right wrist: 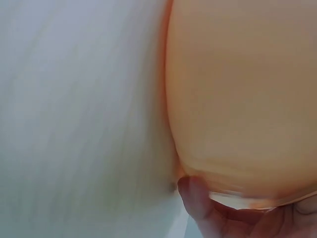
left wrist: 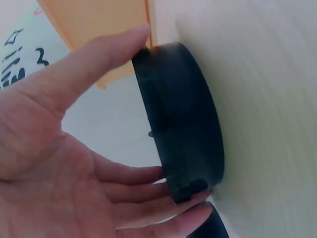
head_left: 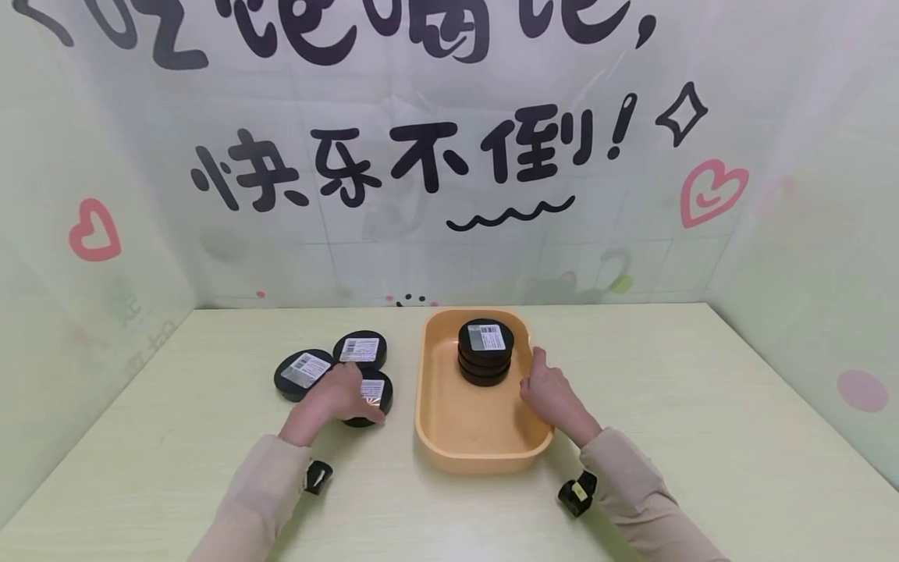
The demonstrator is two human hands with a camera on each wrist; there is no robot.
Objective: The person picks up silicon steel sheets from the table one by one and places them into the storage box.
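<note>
My left hand [head_left: 344,394] spans a flat round black tin [head_left: 372,390] with a white label on top. In the left wrist view the thumb sits at one edge of that tin [left wrist: 181,119] and the fingers at the opposite edge, close over the table. Two more labelled tins lie just beyond, one at the back [head_left: 360,350] and one on the left [head_left: 302,373]. My right hand [head_left: 551,394] holds the right rim of an orange tray [head_left: 463,437]. The right wrist view shows its fingers [right wrist: 195,198] at the tray wall [right wrist: 242,109]. Inside the tray, toward the back, stands a stack of black tins [head_left: 485,351].
The pale wooden table [head_left: 702,437] runs back to a printed wall sheet [head_left: 421,257] with large black characters. Similar sheets flank both sides. Black wrist devices, left [head_left: 318,476] and right [head_left: 577,493], hang under the sleeves near the table.
</note>
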